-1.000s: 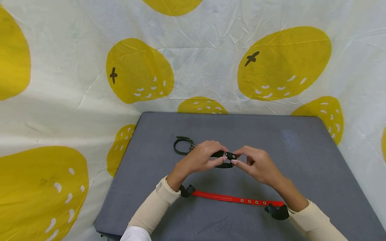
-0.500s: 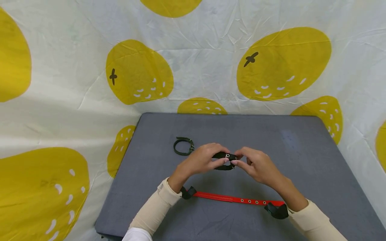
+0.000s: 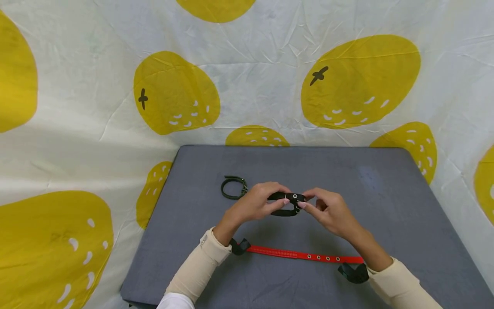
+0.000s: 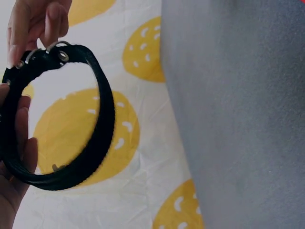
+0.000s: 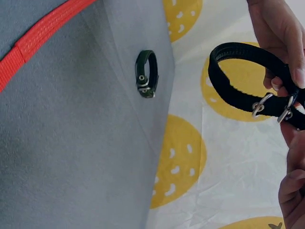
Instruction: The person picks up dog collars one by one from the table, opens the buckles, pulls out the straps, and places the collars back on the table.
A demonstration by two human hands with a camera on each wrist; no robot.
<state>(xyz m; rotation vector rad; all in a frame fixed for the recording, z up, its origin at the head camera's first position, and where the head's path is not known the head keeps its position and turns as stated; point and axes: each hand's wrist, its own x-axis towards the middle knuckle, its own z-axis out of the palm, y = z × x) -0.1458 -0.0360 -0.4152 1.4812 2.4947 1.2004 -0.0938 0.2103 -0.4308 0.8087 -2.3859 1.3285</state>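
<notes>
I see the left hand [image 3: 256, 201] with its thumb and fingers brought together on a black collar [image 3: 283, 213], pinching the band. The right hand [image 3: 328, 211] pinches the same collar at its other end, thumb and fingertip nearly meeting. The collar is up off the worktop [image 3: 335, 171], straight between the two hands. The relation I would steer by is this: the held stretch of band runs sideways from one hand to the other, and the metal fittings [image 5: 284, 109] sit between the fingertips, nearer, I judge, to the right hand; how the tongue threads there, I cannot tell. Below the wrists a red strap [image 3: 272, 251] lies crosswise on the worktop; past the left hand rests a looped green collar [image 3: 223, 189]. Behind hangs a fruit-print cloth [image 3: 258, 94].
</notes>
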